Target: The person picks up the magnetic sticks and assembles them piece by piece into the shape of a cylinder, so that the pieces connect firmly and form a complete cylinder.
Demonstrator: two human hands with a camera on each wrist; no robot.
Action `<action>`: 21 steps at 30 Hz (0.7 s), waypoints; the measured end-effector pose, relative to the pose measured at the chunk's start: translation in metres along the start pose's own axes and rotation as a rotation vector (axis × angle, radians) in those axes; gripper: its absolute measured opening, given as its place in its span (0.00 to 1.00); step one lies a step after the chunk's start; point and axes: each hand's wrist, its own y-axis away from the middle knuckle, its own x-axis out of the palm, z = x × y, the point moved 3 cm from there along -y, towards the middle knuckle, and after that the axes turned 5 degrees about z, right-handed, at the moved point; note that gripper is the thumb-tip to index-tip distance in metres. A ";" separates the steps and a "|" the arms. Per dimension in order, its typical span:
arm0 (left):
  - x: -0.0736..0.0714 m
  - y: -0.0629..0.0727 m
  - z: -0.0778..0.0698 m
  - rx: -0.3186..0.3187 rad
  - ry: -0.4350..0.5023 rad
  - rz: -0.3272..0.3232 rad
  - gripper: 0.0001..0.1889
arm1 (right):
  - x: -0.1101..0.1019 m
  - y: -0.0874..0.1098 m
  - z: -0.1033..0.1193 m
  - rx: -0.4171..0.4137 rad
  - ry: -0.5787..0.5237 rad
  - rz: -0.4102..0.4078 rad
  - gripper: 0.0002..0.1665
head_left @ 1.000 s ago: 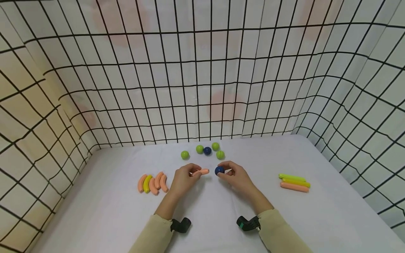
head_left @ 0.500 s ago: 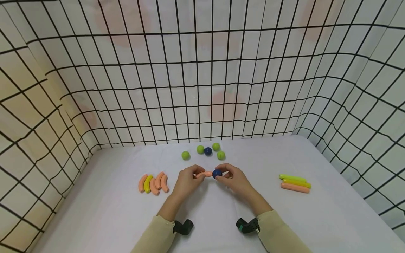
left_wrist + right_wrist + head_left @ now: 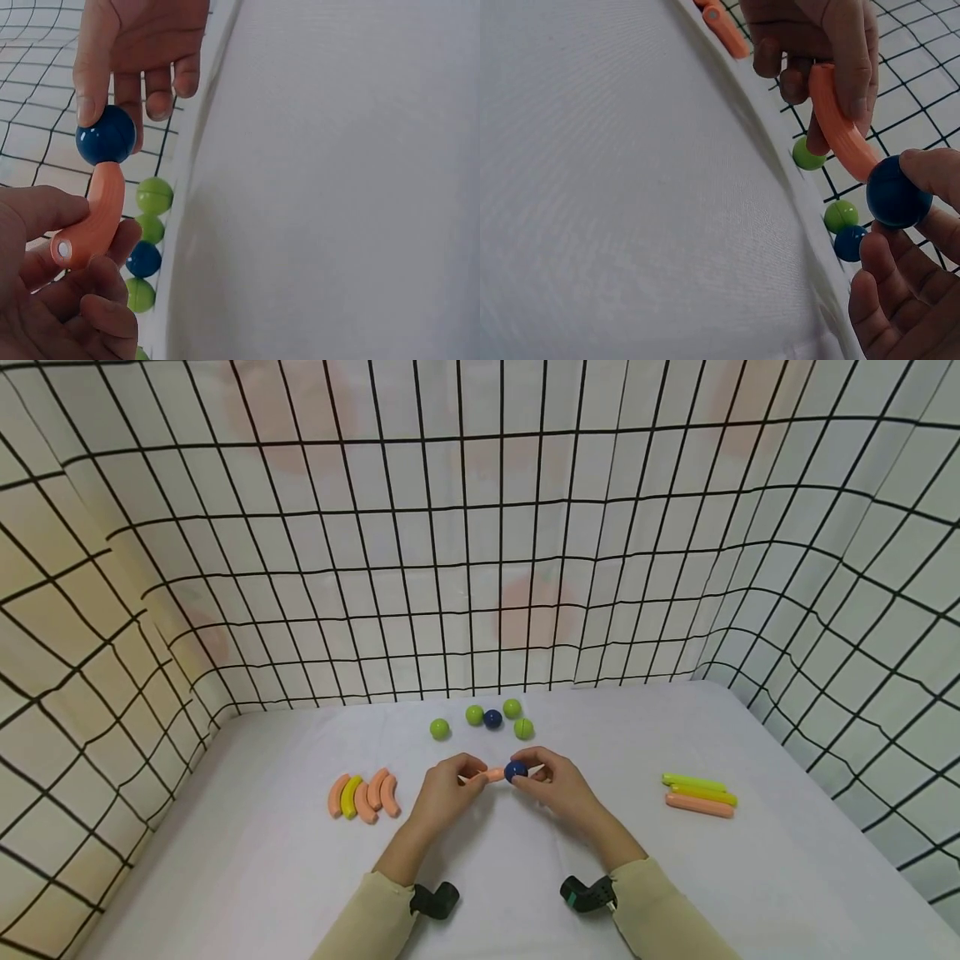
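Observation:
My left hand (image 3: 444,791) pinches a curved orange rod (image 3: 106,206) between thumb and fingers; a pale round spot shows on its near end in the left wrist view. A dark blue ball (image 3: 897,193) is pinched by the thumb and fingers of my right hand (image 3: 558,783). Rod and ball touch end to end, held above the white table between the two hands. In the head view the left fingers cover much of the rod.
Several curved orange pieces (image 3: 364,802) and a curved yellow piece (image 3: 349,797) lie at left. Straight rods, green (image 3: 693,782), yellow (image 3: 703,793) and orange (image 3: 699,806), lie at right. Several green balls (image 3: 475,715) and another blue ball (image 3: 492,719) sit at the back, before a grid-patterned wall (image 3: 480,539).
A second ago the rod and the blue ball were apart. My hands came together and the ball met the rod's end; over the last half second they have barely moved.

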 end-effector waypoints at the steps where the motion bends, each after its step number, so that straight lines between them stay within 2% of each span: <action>1: 0.000 0.000 0.000 -0.006 0.014 0.003 0.08 | 0.000 0.000 0.000 -0.001 -0.002 0.001 0.21; 7: 0.002 -0.002 0.004 -0.029 0.111 0.039 0.08 | -0.001 -0.001 0.000 -0.015 -0.019 0.010 0.21; 14: 0.004 -0.001 0.004 -0.033 0.265 0.145 0.11 | -0.001 -0.001 0.001 -0.054 -0.043 0.028 0.21; 21: 0.007 0.001 0.002 -0.074 0.302 0.217 0.19 | -0.001 0.002 0.002 -0.093 -0.058 0.051 0.23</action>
